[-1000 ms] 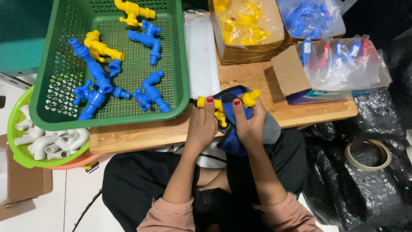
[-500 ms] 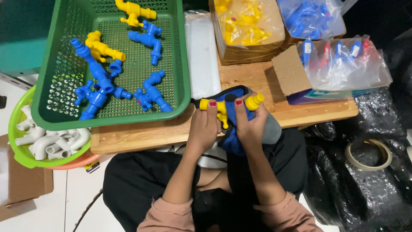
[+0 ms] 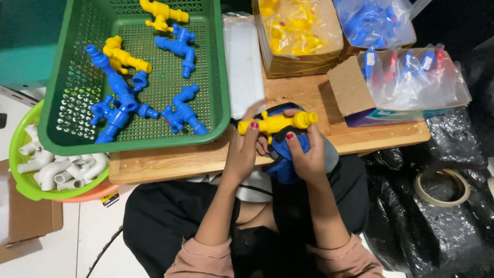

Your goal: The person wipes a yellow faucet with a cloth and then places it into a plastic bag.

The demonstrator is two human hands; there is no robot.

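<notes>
Low wooden table (image 3: 360, 141) over a pale tiled floor, black plastic sheeting bunched at the right. At the table's near edge, a yellow plastic tap (image 3: 275, 122) held level between both hands, just above a blue cloth pouch (image 3: 283, 157) in the lap. Left hand (image 3: 242, 152) closed round the tap's left end, thumb on top, red-painted nail showing. Right hand (image 3: 306, 154) curled round the tap's middle and the pouch beneath, fingers bent, threaded spout end poking out past them to the right.

Just left of the hands — a green perforated basket (image 3: 216, 67), rigid plastic, tilted on the table and holding loose blue taps (image 3: 182, 110) and a few yellow taps (image 3: 123, 57), some lying across each other. Beside the basket, a flat white packet in clear film (image 3: 242, 62). Behind the hands, an open cardboard box of bagged yellow taps (image 3: 298, 31); further right, clear crinkled bags of blue taps (image 3: 411, 72) with red handles, spilling over a brown cardboard flap (image 3: 350, 90).

Under the basket's left corner, a lime-green round tub (image 3: 20, 183) of white pipe elbows (image 3: 56, 172), smooth and curved. On the black sheeting at right, a roll of tape (image 3: 441, 187). Nothing between the hands and the basket but bare wood.
</notes>
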